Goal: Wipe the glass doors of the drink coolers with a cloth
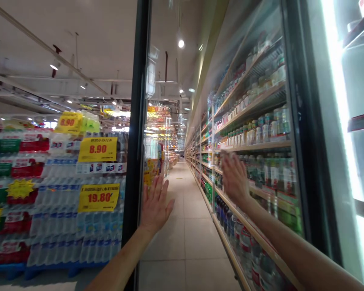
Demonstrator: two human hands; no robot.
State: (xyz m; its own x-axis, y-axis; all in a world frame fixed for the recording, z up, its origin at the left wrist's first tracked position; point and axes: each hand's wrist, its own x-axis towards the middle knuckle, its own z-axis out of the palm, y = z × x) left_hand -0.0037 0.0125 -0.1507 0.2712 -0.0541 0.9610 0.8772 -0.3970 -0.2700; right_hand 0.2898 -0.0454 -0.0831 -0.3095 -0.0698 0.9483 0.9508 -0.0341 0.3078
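Note:
In front of me stands a glass door (182, 238) with a black frame (135, 133), swung out into the aisle. Beside the frame's left upright, my left hand (156, 204) is raised with its fingers stretched out, and its palm appears to rest on the glass. My right hand (235, 178), slightly blurred, is also held flat towards the pane. Whether its palm fully touches the glass I cannot tell. Neither hand holds anything. Shelves of bottled drinks (261, 133) show in the glass behind my right hand.
A lit cooler interior with shelf edges (362, 121) stands at the far right. Stacked packs of water bottles (57, 214) with yellow price signs (97, 149) fill the left, on blue pallets (73, 267). A tiled aisle floor (185, 194) runs away beyond the door.

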